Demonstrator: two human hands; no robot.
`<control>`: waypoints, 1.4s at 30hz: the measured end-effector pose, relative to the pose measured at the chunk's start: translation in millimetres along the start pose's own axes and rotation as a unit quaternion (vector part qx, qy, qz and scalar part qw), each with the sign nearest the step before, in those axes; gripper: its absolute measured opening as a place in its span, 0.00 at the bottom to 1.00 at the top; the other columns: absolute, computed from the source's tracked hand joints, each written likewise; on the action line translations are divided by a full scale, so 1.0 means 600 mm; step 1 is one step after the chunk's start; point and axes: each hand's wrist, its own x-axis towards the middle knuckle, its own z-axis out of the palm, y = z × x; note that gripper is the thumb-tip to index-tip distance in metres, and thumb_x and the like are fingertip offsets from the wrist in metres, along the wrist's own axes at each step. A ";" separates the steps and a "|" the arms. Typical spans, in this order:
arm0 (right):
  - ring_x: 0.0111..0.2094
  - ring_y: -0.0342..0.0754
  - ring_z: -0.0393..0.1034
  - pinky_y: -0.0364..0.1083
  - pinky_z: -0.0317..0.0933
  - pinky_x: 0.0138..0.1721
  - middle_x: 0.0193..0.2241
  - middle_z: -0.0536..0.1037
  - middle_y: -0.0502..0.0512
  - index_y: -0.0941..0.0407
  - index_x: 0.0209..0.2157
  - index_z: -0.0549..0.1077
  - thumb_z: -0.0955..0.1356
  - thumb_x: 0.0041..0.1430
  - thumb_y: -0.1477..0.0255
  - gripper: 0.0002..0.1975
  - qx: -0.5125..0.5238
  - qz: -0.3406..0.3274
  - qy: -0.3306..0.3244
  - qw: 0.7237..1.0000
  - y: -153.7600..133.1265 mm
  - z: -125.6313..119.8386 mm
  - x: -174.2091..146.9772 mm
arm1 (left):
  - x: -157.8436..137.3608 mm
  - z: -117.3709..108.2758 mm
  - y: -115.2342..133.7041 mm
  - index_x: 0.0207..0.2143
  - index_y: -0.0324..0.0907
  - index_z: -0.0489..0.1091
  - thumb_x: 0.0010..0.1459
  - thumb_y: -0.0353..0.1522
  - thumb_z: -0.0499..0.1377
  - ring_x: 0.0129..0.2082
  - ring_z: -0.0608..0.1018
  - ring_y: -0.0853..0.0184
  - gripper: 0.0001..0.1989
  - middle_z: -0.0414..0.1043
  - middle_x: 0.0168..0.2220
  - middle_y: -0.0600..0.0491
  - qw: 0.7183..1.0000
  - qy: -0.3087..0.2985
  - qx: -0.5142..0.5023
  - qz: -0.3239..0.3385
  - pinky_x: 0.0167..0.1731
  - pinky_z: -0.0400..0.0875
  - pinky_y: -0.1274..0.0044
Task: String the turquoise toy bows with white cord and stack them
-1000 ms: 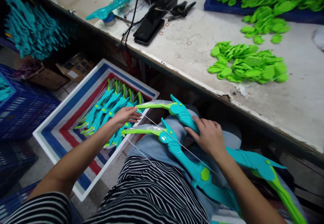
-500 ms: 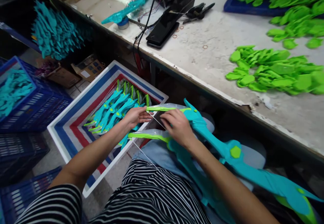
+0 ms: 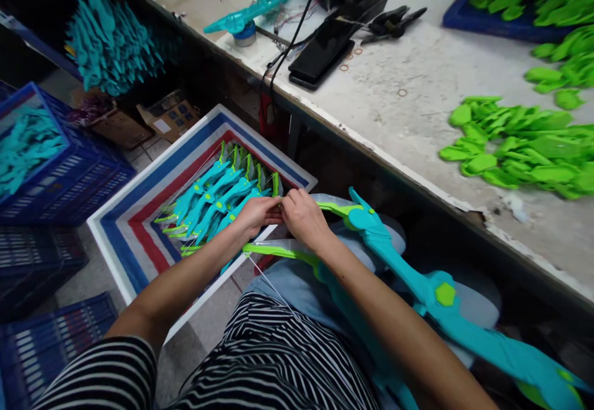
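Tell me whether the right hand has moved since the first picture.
Yes. The right hand has moved leftward, toward the white-rimmed crate, and now meets the left hand beside the crate's edge.

Counter (image 3: 417,132), worn pale top: black flat device (image 3: 320,62) near front edge; black-handled tool (image 3: 395,25) just beside; black cable (image 3: 290,44) over edge; blue tray (image 3: 492,28), right. Floor (image 3: 206,323): blue crates (image 3: 97,166); cardboard box (image 3: 174,119), white label (image 3: 161,125).

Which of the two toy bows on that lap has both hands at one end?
The bow nearer the bench: left hand and right hand meet at its green end. The other bow, nearer the shirt, has its tip free.
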 end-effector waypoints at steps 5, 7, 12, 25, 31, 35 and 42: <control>0.34 0.52 0.59 0.47 0.54 0.34 0.31 0.70 0.60 0.60 0.33 0.73 0.61 0.63 0.77 0.09 0.020 -0.008 -0.034 0.999 0.006 -0.007 0.007 | 0.000 0.003 -0.003 0.23 0.35 0.69 0.55 0.33 0.63 0.19 0.74 0.72 0.12 0.72 0.19 0.52 1.000 0.007 0.011 0.001 0.25 0.71 0.79; 0.35 0.52 0.60 0.47 0.54 0.33 0.32 0.71 0.59 0.59 0.33 0.72 0.62 0.62 0.76 0.08 0.046 0.010 -0.051 0.998 0.008 -0.015 0.011 | -0.002 0.004 -0.003 0.23 0.35 0.69 0.55 0.33 0.62 0.19 0.74 0.72 0.12 0.72 0.19 0.52 1.000 0.009 0.012 0.004 0.25 0.71 0.79; 0.34 0.51 0.62 0.46 0.54 0.34 0.30 0.71 0.58 0.58 0.31 0.71 0.63 0.61 0.75 0.06 0.076 0.029 -0.065 0.995 0.011 -0.015 0.016 | -0.003 0.005 0.002 0.23 0.35 0.69 0.57 0.32 0.61 0.18 0.74 0.71 0.12 0.72 0.19 0.51 1.000 0.010 0.022 0.004 0.25 0.71 0.79; 0.29 0.45 0.63 0.45 0.60 0.31 0.28 0.68 0.51 0.54 0.29 0.64 0.61 0.62 0.69 0.07 0.241 0.151 0.251 0.925 0.089 -0.075 0.045 | 0.017 -0.003 -0.011 0.34 0.42 0.73 0.46 0.21 0.56 0.50 0.72 0.64 0.13 0.75 0.41 0.53 0.958 0.085 0.111 0.250 0.49 0.67 0.74; 0.30 0.45 0.65 0.43 0.60 0.30 0.29 0.68 0.53 0.55 0.30 0.63 0.59 0.63 0.71 0.08 0.273 0.048 0.163 0.947 0.024 -0.023 0.007 | 0.022 0.033 0.039 0.32 0.38 0.74 0.54 0.35 0.59 0.43 0.76 0.63 0.09 0.76 0.34 0.50 0.961 -0.133 0.008 0.242 0.46 0.67 0.76; 0.31 0.45 0.65 0.42 0.59 0.29 0.31 0.69 0.55 0.55 0.31 0.64 0.57 0.65 0.71 0.10 0.181 -0.001 0.131 0.975 0.032 -0.044 0.008 | 0.020 0.044 0.019 0.31 0.38 0.73 0.55 0.36 0.60 0.41 0.76 0.67 0.09 0.76 0.33 0.53 0.959 -0.107 0.027 0.261 0.44 0.67 0.79; 0.30 0.45 0.63 0.44 0.60 0.33 0.27 0.67 0.52 0.55 0.28 0.64 0.61 0.61 0.69 0.08 0.220 0.154 0.327 0.906 0.097 -0.125 0.037 | -0.022 0.039 0.024 0.37 0.38 0.71 0.52 0.39 0.63 0.29 0.75 0.70 0.14 0.75 0.26 0.54 0.950 -0.176 0.082 0.246 0.38 0.67 0.77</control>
